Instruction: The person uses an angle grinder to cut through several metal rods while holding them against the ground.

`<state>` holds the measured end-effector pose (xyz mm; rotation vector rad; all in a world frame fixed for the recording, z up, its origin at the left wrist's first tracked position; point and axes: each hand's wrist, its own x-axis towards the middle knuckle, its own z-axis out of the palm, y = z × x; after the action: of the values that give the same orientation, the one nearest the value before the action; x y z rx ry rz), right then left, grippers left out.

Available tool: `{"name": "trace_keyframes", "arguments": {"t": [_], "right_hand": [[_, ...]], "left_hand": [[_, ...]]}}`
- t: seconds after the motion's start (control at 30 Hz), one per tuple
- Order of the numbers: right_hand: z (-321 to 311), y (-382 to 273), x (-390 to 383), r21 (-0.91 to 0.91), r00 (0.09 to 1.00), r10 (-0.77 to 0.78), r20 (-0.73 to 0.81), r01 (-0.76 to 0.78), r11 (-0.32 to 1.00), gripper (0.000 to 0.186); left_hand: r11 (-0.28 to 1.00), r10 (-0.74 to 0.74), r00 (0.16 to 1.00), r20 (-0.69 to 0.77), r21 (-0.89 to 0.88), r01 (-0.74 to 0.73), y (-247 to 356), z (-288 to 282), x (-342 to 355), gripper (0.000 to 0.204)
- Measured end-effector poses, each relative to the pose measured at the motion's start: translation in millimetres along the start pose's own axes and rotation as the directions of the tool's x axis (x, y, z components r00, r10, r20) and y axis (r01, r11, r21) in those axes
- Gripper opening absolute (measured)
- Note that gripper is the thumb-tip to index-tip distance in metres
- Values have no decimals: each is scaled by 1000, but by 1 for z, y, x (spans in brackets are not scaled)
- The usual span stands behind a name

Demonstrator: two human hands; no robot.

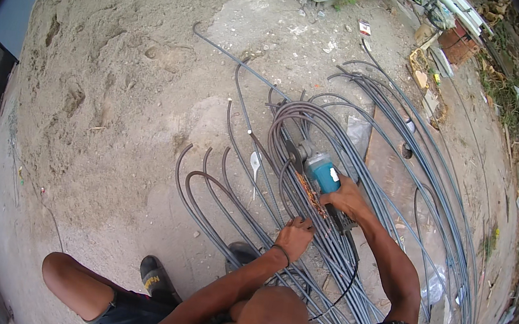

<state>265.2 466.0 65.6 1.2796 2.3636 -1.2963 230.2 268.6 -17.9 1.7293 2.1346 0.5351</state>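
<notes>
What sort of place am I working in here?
Probably an outdoor building site: there's a broad mound of grey-brown sand, a bundle of long, bent grey metal rods, and a teal-bodied angle grinder in your right hand.

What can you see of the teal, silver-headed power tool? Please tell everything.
The teal, plastic-looking angle grinder has a silver, metallic-looking head, a pale label and a dark disc or guard. It slants above grey metal rods, head toward the upper left; contact is unclear. The bare right hand grips its rear. A black cord trails behind. Orange specks, perhaps sparks, show beside it.
</notes>
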Motion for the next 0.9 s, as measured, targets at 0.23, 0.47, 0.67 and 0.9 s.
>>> {"name": "trace_keyframes", "arguments": {"t": [0.23, 0.47, 0.67, 0.9], "right_hand": [[2, -5, -5, 1, 999, -10, -36, 10, 1000, 51], [1, -8, -10, 9, 1000, -7, -24, 7, 1000, 50], [-1, -8, -13, 38, 1000, -23, -15, 24, 999, 51], [-1, -8, -14, 44, 1000, 3, -19, -2, 999, 52]], "left_hand": [[999, 9, 1000, 8, 31, -10, 1, -2, 0, 22], [998, 17, 1000, 13, 58, -18, 0, -1, 0, 21], [1000, 12, 1000, -3, 25, -12, 1, 0, 0, 22], [1000, 4, 1000, 19, 22, -4, 0, 0, 0, 25]]}}
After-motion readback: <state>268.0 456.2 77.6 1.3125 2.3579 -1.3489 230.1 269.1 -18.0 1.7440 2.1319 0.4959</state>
